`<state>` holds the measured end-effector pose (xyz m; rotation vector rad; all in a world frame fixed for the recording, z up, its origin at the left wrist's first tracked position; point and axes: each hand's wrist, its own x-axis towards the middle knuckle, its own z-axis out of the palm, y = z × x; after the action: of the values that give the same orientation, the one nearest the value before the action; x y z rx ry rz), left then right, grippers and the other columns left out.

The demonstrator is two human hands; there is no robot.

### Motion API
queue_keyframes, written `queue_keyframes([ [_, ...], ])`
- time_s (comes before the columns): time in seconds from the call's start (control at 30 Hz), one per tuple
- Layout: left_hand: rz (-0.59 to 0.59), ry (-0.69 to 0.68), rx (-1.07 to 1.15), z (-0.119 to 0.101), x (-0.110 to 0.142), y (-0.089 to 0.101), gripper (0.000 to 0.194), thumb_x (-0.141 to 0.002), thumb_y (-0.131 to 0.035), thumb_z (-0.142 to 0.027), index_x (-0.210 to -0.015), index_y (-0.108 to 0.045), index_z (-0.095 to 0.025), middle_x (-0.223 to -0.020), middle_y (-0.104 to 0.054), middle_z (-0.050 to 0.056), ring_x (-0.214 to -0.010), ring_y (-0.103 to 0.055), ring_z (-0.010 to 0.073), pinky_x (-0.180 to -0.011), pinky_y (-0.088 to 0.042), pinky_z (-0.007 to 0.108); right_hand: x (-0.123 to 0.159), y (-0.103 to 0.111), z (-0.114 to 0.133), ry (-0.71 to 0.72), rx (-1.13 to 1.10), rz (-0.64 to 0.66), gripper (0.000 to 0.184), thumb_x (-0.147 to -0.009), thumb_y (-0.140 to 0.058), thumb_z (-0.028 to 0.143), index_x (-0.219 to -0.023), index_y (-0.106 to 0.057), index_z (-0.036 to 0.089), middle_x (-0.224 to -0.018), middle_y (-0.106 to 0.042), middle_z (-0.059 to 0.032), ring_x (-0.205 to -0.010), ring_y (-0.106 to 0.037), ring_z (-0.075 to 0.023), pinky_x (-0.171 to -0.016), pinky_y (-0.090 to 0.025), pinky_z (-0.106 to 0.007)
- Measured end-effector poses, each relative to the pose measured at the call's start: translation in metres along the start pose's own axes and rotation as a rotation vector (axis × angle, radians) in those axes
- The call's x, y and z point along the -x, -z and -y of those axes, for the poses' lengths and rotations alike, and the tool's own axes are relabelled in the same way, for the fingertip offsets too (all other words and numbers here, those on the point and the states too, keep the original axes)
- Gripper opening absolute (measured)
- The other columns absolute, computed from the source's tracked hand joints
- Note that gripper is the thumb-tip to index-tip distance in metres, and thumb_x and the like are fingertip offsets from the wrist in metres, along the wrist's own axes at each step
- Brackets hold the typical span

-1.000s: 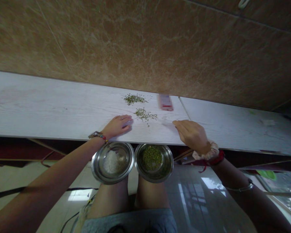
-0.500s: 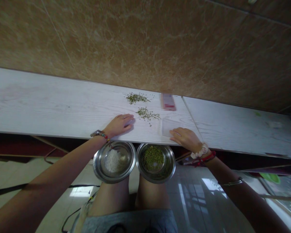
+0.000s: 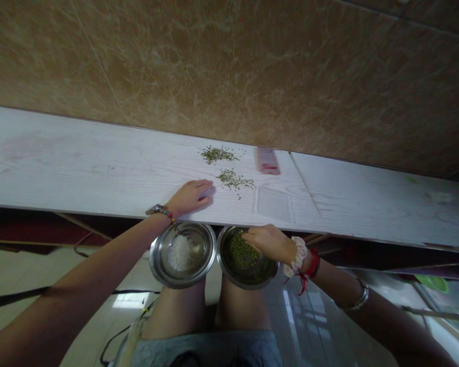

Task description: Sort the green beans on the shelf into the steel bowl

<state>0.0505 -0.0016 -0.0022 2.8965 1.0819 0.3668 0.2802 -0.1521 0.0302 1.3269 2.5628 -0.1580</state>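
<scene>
My left hand [image 3: 193, 197] lies flat on the white shelf with its fingers stretched out, just left of a loose patch of small green mung beans [image 3: 233, 178]. My right hand [image 3: 270, 242] reaches down over the right steel bowl [image 3: 265, 278]. Its curled fingertips touch the mung beans [image 3: 241, 252] inside and are closed together there; the beans between them are mostly hidden. Near that hand, a shallow clear plastic tray [image 3: 274, 204] lies on the shelf.
A second steel bowl [image 3: 156, 270] with white grains [image 3: 180, 253] stands left of the bean bowl, both above my legs. Another bean patch [image 3: 217, 154] and a blurred-out packet [image 3: 268, 160] lie near the brown wall [image 3: 214, 76]. The white shelf [image 3: 80, 168] runs across.
My right hand has moved from the clear tray down and left into the bean bowl. The left hand stays in place on the shelf.
</scene>
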Motion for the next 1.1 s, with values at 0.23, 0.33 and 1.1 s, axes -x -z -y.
queue_keyframes([
  [0.23,0.004,0.007,0.002,0.000,0.000,0.000,0.040,-0.086,-0.040,-0.032,-0.118,-0.057,-0.013,-0.130,-0.055,0.010,-0.121,-0.050,0.0210,-0.103,-0.038,0.035,-0.011,-0.004,0.011,-0.090,-0.104,0.052,0.022,-0.089,-0.045,0.015,-0.098,-0.065,0.015,-0.092,-0.070,-0.0086,-0.085,-0.064,-0.0172,-0.070,-0.043,-0.025],
  [0.33,-0.001,0.007,0.010,0.001,0.001,-0.002,0.040,-0.086,-0.041,-0.032,-0.119,-0.056,-0.015,-0.131,-0.055,0.009,-0.121,-0.050,0.0206,-0.102,-0.038,0.035,-0.015,-0.007,0.011,-0.120,-0.112,0.038,0.025,-0.091,-0.043,0.016,-0.102,-0.064,0.016,-0.095,-0.069,-0.0088,-0.089,-0.064,-0.0174,-0.073,-0.044,-0.026],
  [1.1,0.004,0.011,0.025,0.001,0.001,-0.001,0.040,-0.087,-0.041,-0.032,-0.120,-0.055,-0.015,-0.131,-0.055,0.009,-0.121,-0.050,0.0213,-0.103,-0.037,0.035,-0.021,-0.022,0.014,-0.142,-0.048,-0.018,0.022,-0.085,-0.044,0.009,-0.088,-0.066,0.014,-0.084,-0.072,-0.0121,-0.076,-0.068,-0.0211,-0.062,-0.045,-0.027],
])
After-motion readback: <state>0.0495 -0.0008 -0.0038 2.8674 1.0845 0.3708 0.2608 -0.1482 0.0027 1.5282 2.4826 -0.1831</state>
